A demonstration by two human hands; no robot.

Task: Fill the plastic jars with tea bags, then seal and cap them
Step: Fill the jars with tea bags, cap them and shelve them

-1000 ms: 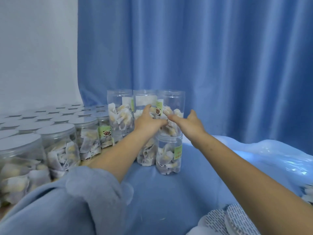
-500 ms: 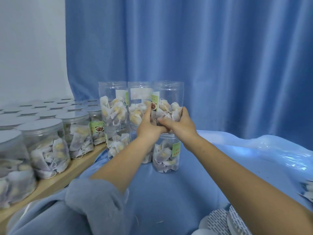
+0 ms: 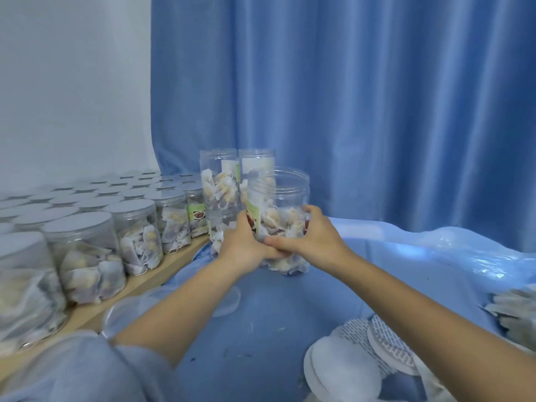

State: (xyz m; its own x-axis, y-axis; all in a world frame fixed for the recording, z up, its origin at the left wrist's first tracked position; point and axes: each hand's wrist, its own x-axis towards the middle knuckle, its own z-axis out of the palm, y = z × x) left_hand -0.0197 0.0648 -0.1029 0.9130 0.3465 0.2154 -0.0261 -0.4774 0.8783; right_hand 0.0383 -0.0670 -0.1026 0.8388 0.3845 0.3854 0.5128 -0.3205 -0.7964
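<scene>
A clear plastic jar (image 3: 280,198) part-filled with tea bags, uncapped and with a green label, is lifted a little above the blue cloth and tilts slightly. My left hand (image 3: 246,242) grips its lower left side. My right hand (image 3: 311,237) wraps round its lower right, and the fingers of both hands meet in front. Directly below sits another filled jar (image 3: 290,265), mostly hidden by my hands. Two more uncapped filled jars (image 3: 219,181) stand stacked on others just behind to the left.
Several capped, filled jars (image 3: 136,230) stand in rows on a wooden board (image 3: 162,278) at left. Round white seal liners (image 3: 362,346) lie at lower right, clear lids (image 3: 130,309) near my left forearm, loose tea bags (image 3: 513,309) at the right edge. A blue curtain hangs behind.
Both hands have closed round the right-hand top jar and brought it off the stack toward me. The view has shifted right.
</scene>
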